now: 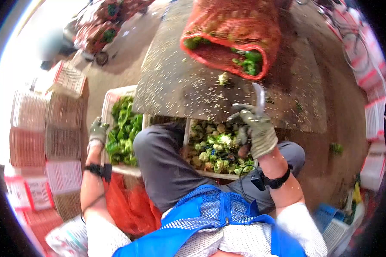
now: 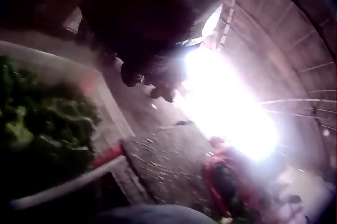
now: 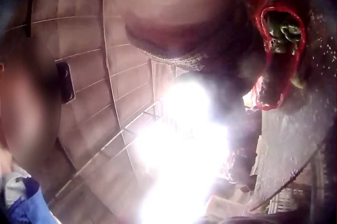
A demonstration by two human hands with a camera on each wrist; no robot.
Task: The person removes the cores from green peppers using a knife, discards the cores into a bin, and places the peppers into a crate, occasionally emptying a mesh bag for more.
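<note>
My gloved right hand (image 1: pixel 260 133) grips a knife with a curved, pale blade (image 1: pixel 260 97) that points up and away. The hand hangs over the right side of a crate (image 1: pixel 187 139) of pale green trimmings (image 1: pixel 221 147) between the knees. On the left, my gloved left hand (image 1: pixel 98 132) is beside the outer edge of a white crate (image 1: pixel 108 100) full of green peppers (image 1: pixel 125 128). Its fingers look loosely bent, with nothing visible in them. In the left wrist view that hand is a dark shape, above and right of the crate (image 2: pixel 108 97).
A red mesh sack (image 1: pixel 240 25) lies with its mouth toward me on a board (image 1: pixel 171 73) strewn with seeds, green peppers (image 1: pixel 249 62) inside. Stacked crates (image 1: pixel 64 128) line the left. Red netting (image 1: pixel 131 205) lies beside the left leg. A blue basket (image 1: pixel 328 216) stands at lower right.
</note>
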